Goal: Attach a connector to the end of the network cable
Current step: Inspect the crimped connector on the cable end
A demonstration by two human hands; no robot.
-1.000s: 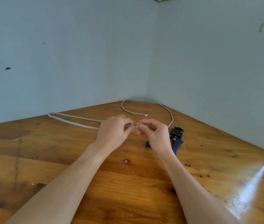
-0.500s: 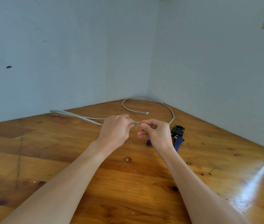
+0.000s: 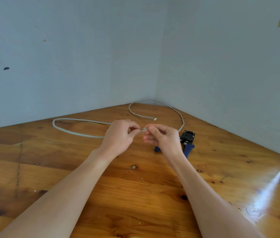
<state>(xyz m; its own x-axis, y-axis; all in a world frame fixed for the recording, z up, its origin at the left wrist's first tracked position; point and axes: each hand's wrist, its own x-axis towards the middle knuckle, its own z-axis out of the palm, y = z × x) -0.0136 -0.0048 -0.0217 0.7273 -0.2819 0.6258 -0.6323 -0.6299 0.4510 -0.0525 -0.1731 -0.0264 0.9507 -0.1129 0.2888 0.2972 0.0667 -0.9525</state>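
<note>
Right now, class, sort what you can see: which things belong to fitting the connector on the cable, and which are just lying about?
Belongs to the job:
- network cable, one end pinched in the left hand
- clear connector, in the right hand
- crimping tool, blue-handled, waiting on the table

Just lying about:
- small scraps on the wood

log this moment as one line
step: seating connector | left hand: pinches cable end | right hand: holds clear connector | crimping tool: on table, untouched

Grey network cable point(image 3: 70, 132) lay looped across the wooden surface point(image 3: 135, 194), one end raised off it; a small clear connector point(image 3: 144, 130) sat at that end.
</note>
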